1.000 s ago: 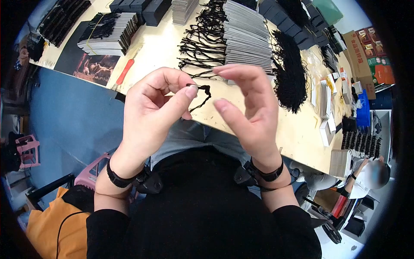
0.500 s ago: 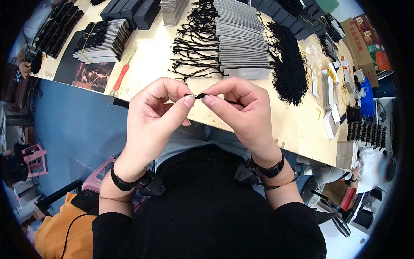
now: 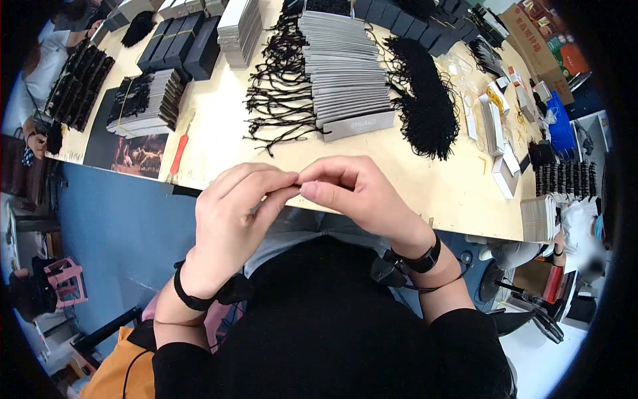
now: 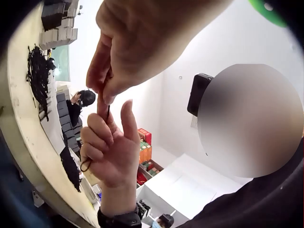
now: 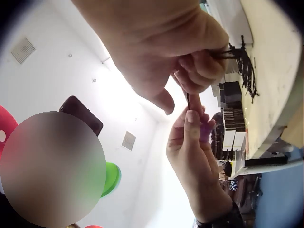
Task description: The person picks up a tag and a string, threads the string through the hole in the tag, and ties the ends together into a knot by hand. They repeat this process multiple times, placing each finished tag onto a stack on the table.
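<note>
In the head view my left hand (image 3: 232, 203) and right hand (image 3: 365, 196) meet at the fingertips just off the table's front edge. A thin black cord (image 4: 109, 110) runs between them in the left wrist view. My left thumb and forefinger pinch it, as the right wrist view shows at the black cord (image 5: 188, 100). My right hand has its lower fingers curled round the cord, a small loop (image 4: 86, 166) sticking out below them. Its forefinger reaches to the left fingertips, while the thumb stands apart. The fingers hide most of the cord from above.
Beyond the hands lies a long row of grey cards (image 3: 349, 73) with black cords (image 3: 282, 100) trailing left. A heap of black cords (image 3: 428, 110) lies right of it. A red-handled tool (image 3: 179, 154) rests at the table's left edge, near a banded card stack (image 3: 149, 103).
The right hand came in from apart and took hold of the black cord beside the left. Both hands then drew closer and lower, the left turning over so its fingers cover the cord.
</note>
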The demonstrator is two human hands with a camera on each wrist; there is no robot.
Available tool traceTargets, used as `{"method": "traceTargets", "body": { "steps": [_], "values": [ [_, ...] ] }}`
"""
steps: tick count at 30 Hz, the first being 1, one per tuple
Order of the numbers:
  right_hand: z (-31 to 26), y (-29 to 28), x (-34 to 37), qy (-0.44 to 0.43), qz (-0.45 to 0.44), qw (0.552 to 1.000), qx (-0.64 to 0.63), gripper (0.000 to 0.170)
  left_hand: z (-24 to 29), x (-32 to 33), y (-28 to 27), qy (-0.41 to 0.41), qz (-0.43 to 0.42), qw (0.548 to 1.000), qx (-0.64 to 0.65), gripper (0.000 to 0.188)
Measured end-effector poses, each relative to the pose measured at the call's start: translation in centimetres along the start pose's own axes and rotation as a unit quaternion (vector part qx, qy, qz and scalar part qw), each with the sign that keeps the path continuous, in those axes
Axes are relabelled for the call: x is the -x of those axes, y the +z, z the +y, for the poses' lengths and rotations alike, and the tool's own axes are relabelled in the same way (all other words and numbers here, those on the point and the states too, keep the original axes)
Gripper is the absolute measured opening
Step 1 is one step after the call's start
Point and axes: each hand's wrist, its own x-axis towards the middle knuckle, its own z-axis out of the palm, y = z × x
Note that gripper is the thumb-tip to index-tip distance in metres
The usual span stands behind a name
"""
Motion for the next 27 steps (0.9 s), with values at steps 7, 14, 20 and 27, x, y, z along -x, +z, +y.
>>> {"method": "traceTargets", "body": {
  "steps": [7,14,20,27],
  "values": [
    [-0.9,-0.8,1.3,-0.037,0.02,0.99,0.132,0.011,0.2,0.8,-1.5,-0.022,-0.021,1.0,0.001,0.009],
    [-3.0,-3.4,-0.2,0.016,0.006,0.972,0.236,0.011,-3.9,4.9,-3.2,-0.269,-0.019,0.945,0.185,0.005],
    [-6.4,-0.6,-3.1,-0.1,-0.103,0.952,0.27,0.01,-5.4,6.4,-4.9,-0.252,-0.131,0.925,0.252,0.02],
    [-5.8,5.3,-8.1,-0.234,-0.205,0.835,0.453,0.013,-3.3,5.4,-3.1,-0.233,-0.004,0.83,0.508,0.027]
  ]
}}
